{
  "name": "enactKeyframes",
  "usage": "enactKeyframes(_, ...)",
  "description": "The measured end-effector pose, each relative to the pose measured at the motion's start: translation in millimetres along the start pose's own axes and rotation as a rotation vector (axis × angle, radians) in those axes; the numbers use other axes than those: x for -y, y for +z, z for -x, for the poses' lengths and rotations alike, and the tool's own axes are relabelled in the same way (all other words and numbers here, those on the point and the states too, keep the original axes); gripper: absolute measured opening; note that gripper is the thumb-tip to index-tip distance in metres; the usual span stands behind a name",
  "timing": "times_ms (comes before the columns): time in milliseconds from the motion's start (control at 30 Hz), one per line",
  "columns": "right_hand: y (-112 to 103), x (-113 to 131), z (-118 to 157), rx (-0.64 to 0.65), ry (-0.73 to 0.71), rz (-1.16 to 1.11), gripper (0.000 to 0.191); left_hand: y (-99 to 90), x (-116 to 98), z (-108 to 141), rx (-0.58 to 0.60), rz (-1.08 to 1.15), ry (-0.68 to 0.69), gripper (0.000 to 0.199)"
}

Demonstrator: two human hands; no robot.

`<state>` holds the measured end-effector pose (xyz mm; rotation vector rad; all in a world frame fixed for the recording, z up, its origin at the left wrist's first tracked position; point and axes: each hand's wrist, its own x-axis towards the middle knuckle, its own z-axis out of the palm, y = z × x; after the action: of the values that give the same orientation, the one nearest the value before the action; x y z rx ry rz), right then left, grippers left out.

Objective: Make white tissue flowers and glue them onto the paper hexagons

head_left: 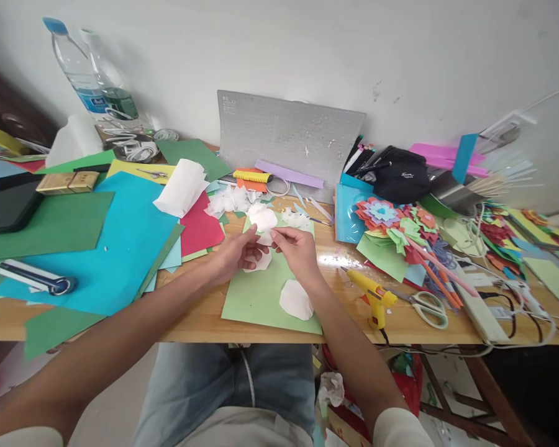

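Note:
Between my two hands is a small piece of white paper [264,238], above a light green sheet [251,303]. My left hand [236,256] has thumb and curled fingers closed at its left edge. With thumb and forefinger, my right hand [297,251] pinches the right edge. Just beyond the fingers lies a rounded white cutout [263,217]. Another white cutout [259,262] is partly hidden under my left fingers. A third round cutout [294,299] rests on the sheet, by my right wrist.
Right of the sheet are a yellow glue gun [372,295], scissors [428,309] and paper flowers [379,213]. White scraps [230,200] and a tissue roll [182,186] lie beyond. Blue paper [130,230] and a stapler [37,277] are left. A grey cutting mat [284,133] leans against the wall.

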<state>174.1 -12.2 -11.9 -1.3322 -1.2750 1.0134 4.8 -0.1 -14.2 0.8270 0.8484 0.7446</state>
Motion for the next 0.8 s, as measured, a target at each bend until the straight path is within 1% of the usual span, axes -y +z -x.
enactKeyframes(100, 0, 1, 0, -0.009, -0.054, 0.059, 0.027, 1.9, -3, 2, 0.002, -0.147, 0.063, 0.046)
enactKeyframes(167, 0, 3, 2, -0.004, -0.099, 0.088, 0.024, 2.0, -5, 3, -0.013, -0.2, 0.094, 0.043)
enactKeyframes(300, 0, 9, 6, -0.015, -0.25, 0.182, 0.015, -1.0, -4, 1, -0.031, -0.128, 0.066, 0.039)
enactKeyframes(433, -1, 11, 7, -0.007, -0.389, 0.251, 0.013, -4.4, -4, 0, -0.015, -0.048, 0.04, 0.036)
enactKeyframes(600, -1, 9, 6, 0.02, -0.467, 0.302, 0.016, -5.3, -7, 0, 0.005, 0.004, 0.065, 0.032)
enactKeyframes(800, -1, 8, 6, 0.018, -0.522, 0.349, 0.016, -2.5, -10, 2, -0.019, 0.003, 0.063, 0.032)
